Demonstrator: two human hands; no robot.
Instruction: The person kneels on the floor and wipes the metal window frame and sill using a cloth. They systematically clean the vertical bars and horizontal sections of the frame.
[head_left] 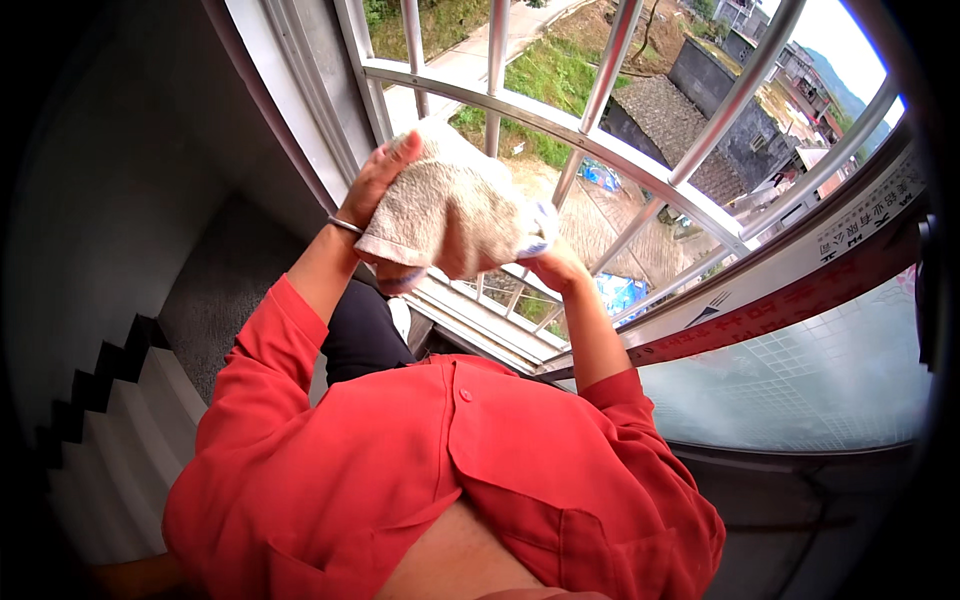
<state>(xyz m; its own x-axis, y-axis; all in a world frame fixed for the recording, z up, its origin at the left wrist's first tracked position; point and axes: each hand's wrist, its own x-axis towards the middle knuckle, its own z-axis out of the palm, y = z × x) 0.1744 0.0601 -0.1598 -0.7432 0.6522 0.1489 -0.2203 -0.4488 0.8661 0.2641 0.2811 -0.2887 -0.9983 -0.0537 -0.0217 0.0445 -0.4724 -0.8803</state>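
Observation:
A beige terry towel (450, 205) hangs bunched between my two hands, in front of the window bars. My left hand (384, 178) is closed on its left side, with the thumb lying along the top edge and a bracelet at the wrist. The fingers of that hand are mostly behind the cloth. At the towel's right end my right hand (553, 264) grips a corner that shows a white and blue patch. Most of the right hand's fingers are covered by the fabric.
Metal window bars (590, 130) stand just beyond the towel, with a path, grass and houses far below outside. A glass pane (800, 350) with a printed strip is at the right. White-edged stairs (130, 430) descend at the lower left, beside a grey wall.

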